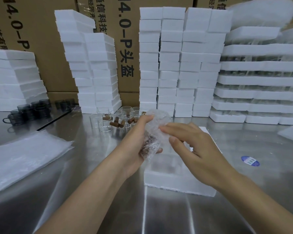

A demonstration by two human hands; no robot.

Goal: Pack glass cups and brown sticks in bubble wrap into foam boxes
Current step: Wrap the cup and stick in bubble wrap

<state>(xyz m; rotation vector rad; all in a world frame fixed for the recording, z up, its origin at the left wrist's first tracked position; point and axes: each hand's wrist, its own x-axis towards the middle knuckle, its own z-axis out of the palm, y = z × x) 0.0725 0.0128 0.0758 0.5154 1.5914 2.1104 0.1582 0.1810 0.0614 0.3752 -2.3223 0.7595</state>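
Fingers (156, 150) of the left hand (137, 141) are curled tight round a bubble-wrap bundle (157, 125). The thumb is pressed over its upper part and one fingertip shows at its lower edge. Something brown shows through the wrap at the bundle's lower end. The right hand (198, 149) reaches in from the right with its fingers (167, 129) stretched and slightly apart, their tips lying on the wrap. Its thumb sits just beside the wrap's edge, and whether it pinches I cannot tell. The bundle is held over the left part of an open foam box (179, 180), which lies on the steel worktop (91, 191) towards its front edge.

At the worktop's left edge lies a flat pile of bubble-wrap sheets (24, 157). Behind it, near the back left corner, stands a cluster of dark cups (29, 110). Towards the middle of the back edge clear glass cups (105, 120) stand upright, with brown sticks (115, 124) lying among them. Tall foam stacks (169, 65) line the back edge, with cardboard cartons (125, 48) behind them. Right of the foam box a blue sticker (250, 160) lies flat on the worktop. At the back right corner stand stacked foam trays (260, 80).
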